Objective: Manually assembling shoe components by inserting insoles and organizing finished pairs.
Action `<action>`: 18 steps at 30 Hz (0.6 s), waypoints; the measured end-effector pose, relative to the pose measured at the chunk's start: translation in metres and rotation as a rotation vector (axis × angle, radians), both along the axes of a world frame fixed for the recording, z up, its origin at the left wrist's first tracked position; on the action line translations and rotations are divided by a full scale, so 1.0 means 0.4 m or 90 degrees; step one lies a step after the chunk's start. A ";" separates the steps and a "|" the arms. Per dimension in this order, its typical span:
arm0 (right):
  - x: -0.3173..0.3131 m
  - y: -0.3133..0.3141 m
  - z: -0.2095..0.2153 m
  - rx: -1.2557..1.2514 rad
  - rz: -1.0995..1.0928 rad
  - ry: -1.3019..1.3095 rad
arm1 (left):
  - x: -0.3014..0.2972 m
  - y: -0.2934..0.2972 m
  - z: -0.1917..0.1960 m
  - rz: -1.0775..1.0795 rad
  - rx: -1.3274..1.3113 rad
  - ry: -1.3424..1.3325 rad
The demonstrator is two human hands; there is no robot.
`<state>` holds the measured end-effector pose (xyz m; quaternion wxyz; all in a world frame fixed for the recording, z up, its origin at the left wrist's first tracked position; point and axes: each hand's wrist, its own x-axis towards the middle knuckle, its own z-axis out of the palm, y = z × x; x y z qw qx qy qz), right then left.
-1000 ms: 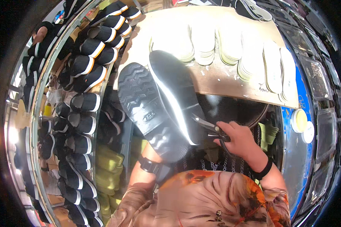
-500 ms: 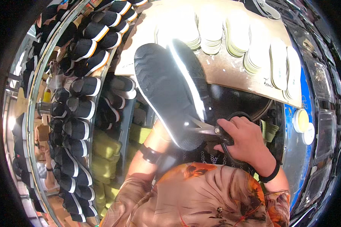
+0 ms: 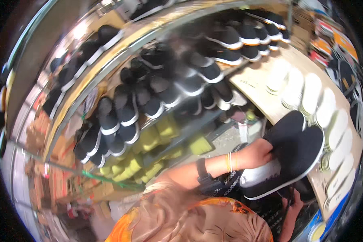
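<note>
My left hand is closed on a pair of black slip-on shoes with white sole edges, held in front of me. The nearer shoe shows its dark upper and a pale inside; the other shoe sticks out behind it. Low at the right, my right hand is closed around the dark handles of scissors, just under the shoes. The scissor blades are hidden from view.
A rack shelf at the left carries rows of black shoes. Yellow-green shoe forms fill the level below. Stacks of white insoles lie on the cardboard-topped table at the right. A round yellow-lidded tub stands at the lower right.
My view has swung left toward the rack. The shoes have turned from soles showing to uppers showing, still in my left hand. The scissors have come away from the sole to below the shoes.
</note>
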<state>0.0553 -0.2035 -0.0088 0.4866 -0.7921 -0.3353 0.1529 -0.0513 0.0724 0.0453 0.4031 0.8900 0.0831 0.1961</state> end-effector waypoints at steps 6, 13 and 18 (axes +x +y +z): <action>0.065 -0.009 -0.016 -0.070 0.020 0.106 | -0.285 0.087 0.202 0.159 0.218 0.125; -0.020 0.104 0.102 -0.213 0.088 -0.119 | -0.493 0.387 0.375 0.529 0.149 0.270; -0.038 0.117 0.106 -0.176 0.119 -0.148 | -0.593 0.638 0.424 0.624 0.244 0.407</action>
